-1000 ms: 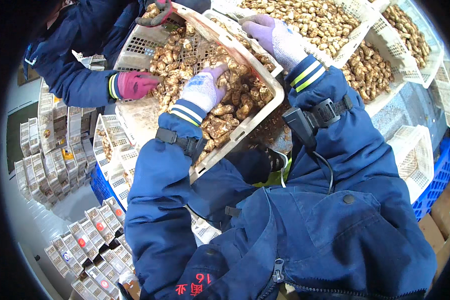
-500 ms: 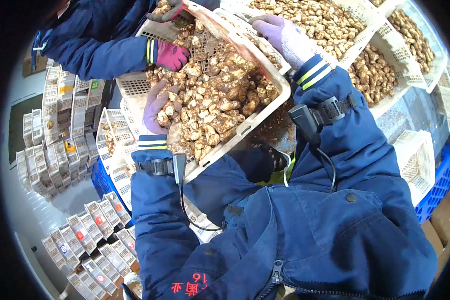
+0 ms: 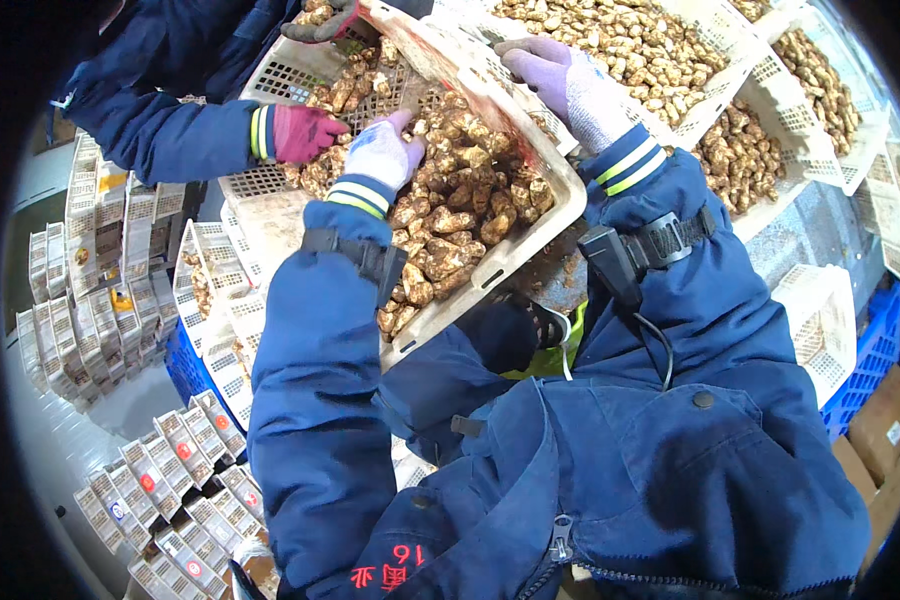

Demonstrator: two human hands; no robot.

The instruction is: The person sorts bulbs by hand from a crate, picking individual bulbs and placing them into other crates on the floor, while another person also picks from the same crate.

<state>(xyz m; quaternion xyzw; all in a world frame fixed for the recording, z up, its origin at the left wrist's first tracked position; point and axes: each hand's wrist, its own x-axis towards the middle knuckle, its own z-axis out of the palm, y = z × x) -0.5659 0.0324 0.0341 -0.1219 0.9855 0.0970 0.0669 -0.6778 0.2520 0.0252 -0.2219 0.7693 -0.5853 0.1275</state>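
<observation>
Crowding the tilted crate (image 3: 530, 235): co-worker's gloved hand (image 3: 305, 132), neighbouring trays (image 3: 730, 40). Left hand (image 3: 382, 155) spread open on mushrooms (image 3: 450, 215); right hand (image 3: 560, 80) gripping the rim, fingertips hidden.

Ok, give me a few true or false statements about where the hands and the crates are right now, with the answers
1. The left hand rests on the brown tubers inside the white crate. True.
2. The right hand wears a red glove. False: its glove is pale purple.
3. A co-worker's hand in a magenta glove reaches into the same crate. True.
4. The crates at the upper right are empty. False: they are full of tubers too.
5. The right hand is at the crate's far rim. True.
</observation>
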